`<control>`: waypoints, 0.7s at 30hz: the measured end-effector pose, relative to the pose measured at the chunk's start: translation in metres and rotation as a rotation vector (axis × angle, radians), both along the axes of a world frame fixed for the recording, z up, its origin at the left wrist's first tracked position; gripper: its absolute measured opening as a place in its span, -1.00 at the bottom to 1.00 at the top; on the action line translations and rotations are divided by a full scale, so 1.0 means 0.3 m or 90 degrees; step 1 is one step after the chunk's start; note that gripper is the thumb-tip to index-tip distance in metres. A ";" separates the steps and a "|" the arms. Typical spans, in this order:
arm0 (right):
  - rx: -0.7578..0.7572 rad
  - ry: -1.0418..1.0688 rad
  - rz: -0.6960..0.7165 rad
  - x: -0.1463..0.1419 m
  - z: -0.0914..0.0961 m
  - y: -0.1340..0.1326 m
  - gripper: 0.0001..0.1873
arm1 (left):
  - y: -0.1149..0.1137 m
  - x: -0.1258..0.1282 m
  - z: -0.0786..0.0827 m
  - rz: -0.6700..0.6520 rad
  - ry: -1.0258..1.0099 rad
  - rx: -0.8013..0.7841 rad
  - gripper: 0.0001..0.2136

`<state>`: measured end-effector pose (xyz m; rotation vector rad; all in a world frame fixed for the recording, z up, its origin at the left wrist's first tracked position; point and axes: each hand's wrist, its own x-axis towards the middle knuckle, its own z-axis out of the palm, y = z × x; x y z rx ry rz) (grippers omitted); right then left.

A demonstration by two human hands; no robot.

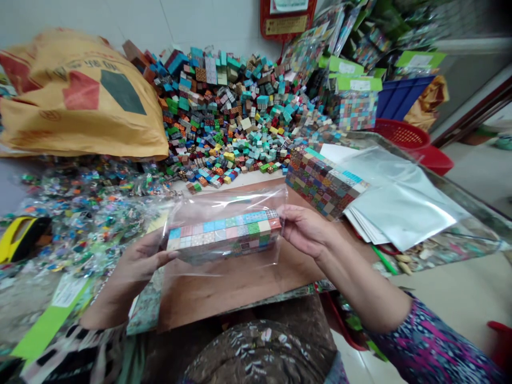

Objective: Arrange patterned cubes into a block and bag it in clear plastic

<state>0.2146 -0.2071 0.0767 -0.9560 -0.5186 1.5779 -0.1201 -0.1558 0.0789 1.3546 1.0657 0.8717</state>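
Between my hands, above the brown board point(224, 296), is a clear plastic bag point(228, 200) with a block of small patterned cubes point(224, 232) inside it. My left hand point(150, 253) is closed on the left end of the bagged block, thumb along its front corner. At the other end, my right hand point(304, 229) pinches the bag by the block's right corner. The cubes sit in neat rows, mostly blue, pink, white and green on top. Plastic film spreads past the block at the front and back.
A larger stack of patterned cubes point(324, 181) stands beyond my right hand, next to clear bags point(404, 192) on white cards. Loose cubes point(240, 106) pile against the wall. A yellow sack point(84, 101) and small wrapped pieces point(88, 213) lie left, near a yellow-black tool point(24, 237).
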 end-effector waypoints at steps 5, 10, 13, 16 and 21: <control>-0.001 -0.036 0.021 -0.009 -0.001 -0.012 -0.90 | -0.008 0.010 0.014 0.008 0.024 0.008 -0.53; 0.002 -0.087 0.018 -0.022 -0.008 -0.028 -0.88 | -0.014 0.014 0.014 0.037 0.020 -0.002 -0.53; -0.004 -0.098 -0.006 -0.031 -0.015 -0.045 -0.78 | -0.012 0.018 0.015 0.039 0.011 0.011 -0.51; -0.016 -0.140 -0.050 -0.046 -0.017 -0.073 -0.67 | -0.009 0.021 0.018 0.043 0.012 0.008 -0.52; -0.037 -0.154 -0.095 -0.081 -0.020 -0.120 -0.56 | -0.004 0.008 0.005 0.033 0.010 0.000 -0.53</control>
